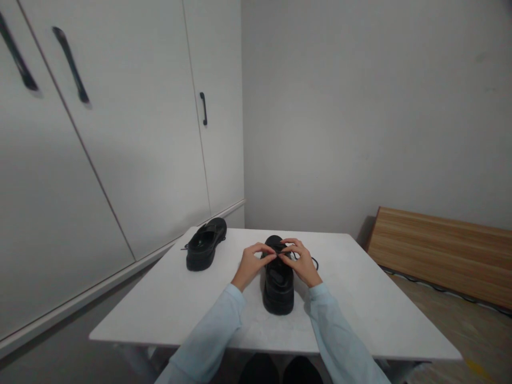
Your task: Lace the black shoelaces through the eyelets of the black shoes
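Note:
A black lace-up shoe (279,293) stands on the white table with its heel toward me and its toe pointing away. My left hand (255,260) reaches over the shoe's left side, thumb and fingertips pinched together at the lacing. From the right, my right hand (301,262) pinches at the same spot, and the fingertips of both hands nearly meet. Both seem to have hold of the black shoelace (315,262), a loop of which shows beyond my right hand. The exact grip on the lace is too small to make out.
A second black shoe (204,246) rests at the table's far left, its lace ends sticking out. The white table (160,314) stands beside white cabinets (132,133) with dark handles. A wood-grain panel (440,253) leans at the wall on the right.

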A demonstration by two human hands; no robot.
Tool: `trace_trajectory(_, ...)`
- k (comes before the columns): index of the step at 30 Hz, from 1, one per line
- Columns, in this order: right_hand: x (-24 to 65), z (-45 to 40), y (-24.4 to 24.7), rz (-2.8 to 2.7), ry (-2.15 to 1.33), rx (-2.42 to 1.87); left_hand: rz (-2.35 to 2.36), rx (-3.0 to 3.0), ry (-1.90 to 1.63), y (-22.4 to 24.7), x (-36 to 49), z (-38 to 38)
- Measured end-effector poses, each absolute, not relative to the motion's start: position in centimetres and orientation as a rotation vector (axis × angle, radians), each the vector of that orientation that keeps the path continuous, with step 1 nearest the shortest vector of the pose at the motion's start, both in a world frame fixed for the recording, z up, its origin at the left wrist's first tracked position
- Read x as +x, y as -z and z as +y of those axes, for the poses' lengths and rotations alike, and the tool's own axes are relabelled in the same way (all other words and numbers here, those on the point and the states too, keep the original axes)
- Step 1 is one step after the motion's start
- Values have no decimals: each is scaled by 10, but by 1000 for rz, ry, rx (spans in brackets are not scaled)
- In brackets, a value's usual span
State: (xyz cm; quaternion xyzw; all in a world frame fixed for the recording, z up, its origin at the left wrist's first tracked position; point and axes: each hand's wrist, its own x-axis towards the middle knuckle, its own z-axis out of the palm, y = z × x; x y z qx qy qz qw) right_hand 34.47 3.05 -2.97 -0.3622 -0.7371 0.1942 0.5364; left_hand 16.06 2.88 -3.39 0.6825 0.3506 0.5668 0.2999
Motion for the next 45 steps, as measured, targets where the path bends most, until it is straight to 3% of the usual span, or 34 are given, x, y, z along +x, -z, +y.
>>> trace_trajectory(11, 362, 45, 33, -1148, -442, -992, 1243, 1748, -1570, 48, 155, 45)
trace_trajectory(28, 384, 64, 47, -382, -413, -856, 1317, 1848, -1428, 70, 152, 61)
trace_trajectory(45, 367, 52, 52, -1274, -289, -1359, 1267, 1811, -1506, 65, 153, 58)
